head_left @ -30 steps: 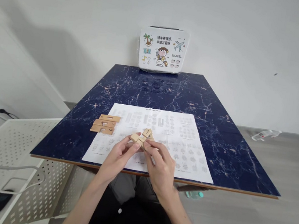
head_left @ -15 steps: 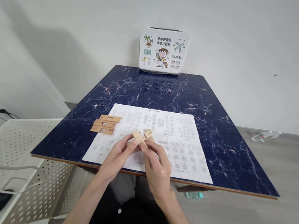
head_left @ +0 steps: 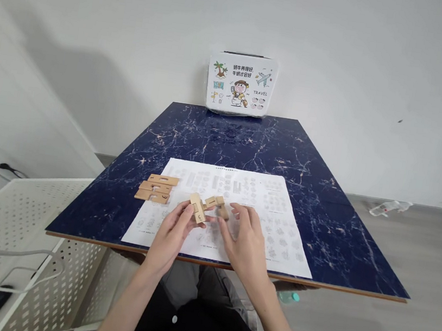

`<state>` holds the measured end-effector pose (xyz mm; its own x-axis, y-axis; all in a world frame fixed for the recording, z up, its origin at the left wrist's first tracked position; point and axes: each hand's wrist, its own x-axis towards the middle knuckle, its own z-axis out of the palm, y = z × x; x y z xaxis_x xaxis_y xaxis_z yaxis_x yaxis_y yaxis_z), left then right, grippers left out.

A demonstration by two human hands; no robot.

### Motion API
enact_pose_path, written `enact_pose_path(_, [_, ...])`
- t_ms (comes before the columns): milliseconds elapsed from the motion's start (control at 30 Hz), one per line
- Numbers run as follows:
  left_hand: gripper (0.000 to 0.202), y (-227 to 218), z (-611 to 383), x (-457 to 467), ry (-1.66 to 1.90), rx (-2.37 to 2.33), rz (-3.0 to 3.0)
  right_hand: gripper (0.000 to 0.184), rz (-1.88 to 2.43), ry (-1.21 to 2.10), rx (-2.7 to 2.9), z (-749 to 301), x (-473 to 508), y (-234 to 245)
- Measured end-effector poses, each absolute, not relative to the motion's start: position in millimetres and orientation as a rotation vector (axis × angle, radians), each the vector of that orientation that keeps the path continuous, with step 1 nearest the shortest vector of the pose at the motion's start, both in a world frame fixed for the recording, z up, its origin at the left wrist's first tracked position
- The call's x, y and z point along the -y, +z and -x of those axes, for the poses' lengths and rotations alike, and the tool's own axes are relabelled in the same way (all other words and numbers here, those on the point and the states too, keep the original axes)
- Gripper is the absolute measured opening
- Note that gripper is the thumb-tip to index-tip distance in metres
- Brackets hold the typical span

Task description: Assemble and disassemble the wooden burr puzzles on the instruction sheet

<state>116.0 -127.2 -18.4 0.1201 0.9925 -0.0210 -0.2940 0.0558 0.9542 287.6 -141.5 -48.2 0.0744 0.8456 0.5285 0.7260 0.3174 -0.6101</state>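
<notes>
In my left hand [head_left: 174,231] is a notched wooden puzzle block [head_left: 198,209] with a dark mark on its near end, gripped between thumb and fingers. A second notched wooden block [head_left: 219,204] meets it crosswise on the right; whether the two interlock I cannot make out. My right hand [head_left: 249,241] is just right of that block, fingers apart, with the thumb tip close to its lower end. Under both hands lies a white printed sheet [head_left: 281,207] of small line drawings. Several flat slotted wooden pieces [head_left: 156,188] with black numbers lie at its left edge.
A blue marbled table [head_left: 317,239] carries everything. Against the wall at its far edge stands a white case [head_left: 241,83] with cartoon prints. To the left is a perforated white cart [head_left: 61,274] with a cable. A clear plastic bottle [head_left: 390,208] lies on the floor at right.
My right hand has let go of the wooden blocks and drawn off to the right, its fingers spreading. The blocks have turned and shifted slightly left in my left hand. The camera view has tilted slightly.
</notes>
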Motion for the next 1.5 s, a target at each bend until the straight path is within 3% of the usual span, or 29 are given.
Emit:
enact_pose_path(67, [0.033,-20.0,-114.4,126.4,1.209,-0.944,-1.048,0.031,1.511,0.103,1.755,-285.2,132.6,-51.9])
enact_pose_path(233, [0.043,-19.6,-111.3,127.7,1.083,-1.035,-1.209,0.01,1.605,0.094,1.88,-286.1,121.5,-53.1])
enact_pose_path(533, [0.038,-13.0,-112.4,132.4,1.006,-1.057,-1.385,0.026,1.445,0.514,1.719,-325.5,145.1,-28.9])
enact_pose_path(967, [0.039,-23.7,-114.5,133.0,1.045,-1.087,-1.507,0.025,1.403,0.4,1.904,-305.0,158.0,-15.0])
enact_pose_path(1133, [0.035,-26.2,-114.5,133.0,1.054,-1.138,-1.62,0.017,1.404,0.355,1.964,-300.0,160.7,-9.6])
enact_pose_path(1500, [0.032,2.7,-130.5,113.9,1.015,-1.125,-1.849,0.02,1.507,0.245,1.833,-302.7,161.1,-14.1])
